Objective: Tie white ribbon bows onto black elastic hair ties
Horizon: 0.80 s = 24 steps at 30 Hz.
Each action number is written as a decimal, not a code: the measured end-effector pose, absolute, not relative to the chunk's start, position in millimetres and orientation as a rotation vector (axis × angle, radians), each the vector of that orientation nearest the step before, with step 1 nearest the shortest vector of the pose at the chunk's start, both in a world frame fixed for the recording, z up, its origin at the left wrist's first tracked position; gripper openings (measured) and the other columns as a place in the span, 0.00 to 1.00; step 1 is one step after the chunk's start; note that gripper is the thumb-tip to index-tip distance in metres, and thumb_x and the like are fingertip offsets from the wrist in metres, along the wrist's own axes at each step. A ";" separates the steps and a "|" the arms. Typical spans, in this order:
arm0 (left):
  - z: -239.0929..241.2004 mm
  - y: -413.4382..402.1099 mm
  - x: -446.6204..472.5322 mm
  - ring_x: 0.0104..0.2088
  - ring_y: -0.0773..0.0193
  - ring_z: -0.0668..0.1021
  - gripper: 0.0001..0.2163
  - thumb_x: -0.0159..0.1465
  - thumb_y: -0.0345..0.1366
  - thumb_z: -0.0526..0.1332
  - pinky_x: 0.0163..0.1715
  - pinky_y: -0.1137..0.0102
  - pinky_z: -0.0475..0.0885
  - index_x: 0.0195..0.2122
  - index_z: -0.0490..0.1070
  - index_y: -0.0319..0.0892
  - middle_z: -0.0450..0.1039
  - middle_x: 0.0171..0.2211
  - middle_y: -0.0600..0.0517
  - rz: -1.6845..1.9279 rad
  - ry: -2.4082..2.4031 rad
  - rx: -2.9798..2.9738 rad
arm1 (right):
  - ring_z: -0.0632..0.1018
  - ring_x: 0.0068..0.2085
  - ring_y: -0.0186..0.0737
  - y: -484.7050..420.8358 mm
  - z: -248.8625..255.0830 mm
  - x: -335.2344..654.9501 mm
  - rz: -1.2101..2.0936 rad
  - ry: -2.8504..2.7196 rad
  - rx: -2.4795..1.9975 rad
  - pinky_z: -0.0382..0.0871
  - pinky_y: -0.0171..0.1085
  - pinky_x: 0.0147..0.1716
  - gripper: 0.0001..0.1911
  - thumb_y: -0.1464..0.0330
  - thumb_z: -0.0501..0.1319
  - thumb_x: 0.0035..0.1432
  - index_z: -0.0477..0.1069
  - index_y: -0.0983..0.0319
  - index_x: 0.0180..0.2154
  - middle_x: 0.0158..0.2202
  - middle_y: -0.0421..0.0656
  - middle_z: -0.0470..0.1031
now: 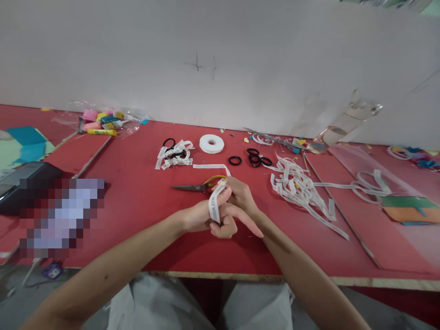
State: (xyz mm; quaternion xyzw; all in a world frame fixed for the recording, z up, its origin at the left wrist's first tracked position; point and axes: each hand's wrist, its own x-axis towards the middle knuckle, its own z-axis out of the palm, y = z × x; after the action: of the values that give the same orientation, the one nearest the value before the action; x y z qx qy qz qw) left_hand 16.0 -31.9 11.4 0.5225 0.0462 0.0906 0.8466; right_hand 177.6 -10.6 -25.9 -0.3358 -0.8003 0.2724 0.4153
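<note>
taking the two hands as the clock's centre, the light trousers (pixel 161 302) lie at six, under the edge of the red table (pixel 137 220). the left hand (pixel 202 215) is palm up, its index finger straight and its lower fingers curled; the printed ribbon (pixel 214 208) runs across it and is held under those curled fingers. the right hand (pixel 240 195) closes its fingertips on the top of the same strip, partly hidden there, and a loose length trails toward eleven.

just past the hands, at ten, lie scissors (pixel 187 187) with a yellow handle. a tangle of printed white ribbon (pixel 302 183) spreads at two to three. a dark device (pixel 30 183) sits at nine.

farther on, one black ring (pixel 235 160) lies at twelve and a cluster of black rings (pixel 255 158) at one. ribbon bows (pixel 178 153) among black rings lie at eleven. beyond, a white roll (pixel 206 145) lies flat at twelve, a bag of coloured packets (pixel 103 120) at ten, and a clear bottle (pixel 338 128) at two, before the pale wall (pixel 154 59).
</note>
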 end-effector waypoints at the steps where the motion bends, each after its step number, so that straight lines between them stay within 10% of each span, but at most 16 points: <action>1: 11.6 -31.8 16.0 0.15 0.70 0.47 0.44 0.64 0.64 0.32 0.19 0.68 0.45 0.43 0.78 0.33 0.47 0.11 0.59 0.209 0.104 1.083 | 0.70 0.32 0.39 -10.0 -26.0 177.8 0.674 -2.014 -0.863 0.65 0.41 0.35 0.16 0.64 0.52 0.68 0.67 0.58 0.27 0.28 0.42 0.68; 7: 7.6 -22.7 8.9 0.14 0.71 0.46 0.43 0.65 0.64 0.35 0.19 0.70 0.44 0.41 0.79 0.33 0.44 0.11 0.60 0.408 0.143 1.052 | 0.62 0.26 0.35 -6.3 -26.3 178.2 0.630 -2.023 -0.909 0.58 0.38 0.29 0.22 0.65 0.56 0.65 0.57 0.60 0.19 0.21 0.38 0.59; 24: 7.9 -5.4 4.8 0.17 0.72 0.50 0.35 0.68 0.60 0.41 0.20 0.74 0.49 0.33 0.77 0.35 0.44 0.16 0.60 0.899 0.314 0.862 | 0.69 0.25 0.31 -8.5 -30.7 172.2 0.769 -1.877 -1.010 0.64 0.32 0.28 0.17 0.64 0.56 0.63 0.64 0.62 0.22 0.23 0.39 0.70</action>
State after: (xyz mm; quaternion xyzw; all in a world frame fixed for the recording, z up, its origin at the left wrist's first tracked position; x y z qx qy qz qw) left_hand 4.8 -5.4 7.9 0.4021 0.1462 0.4191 0.8008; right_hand 172.2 -8.5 -30.7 -0.4037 -0.7502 0.3072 0.4240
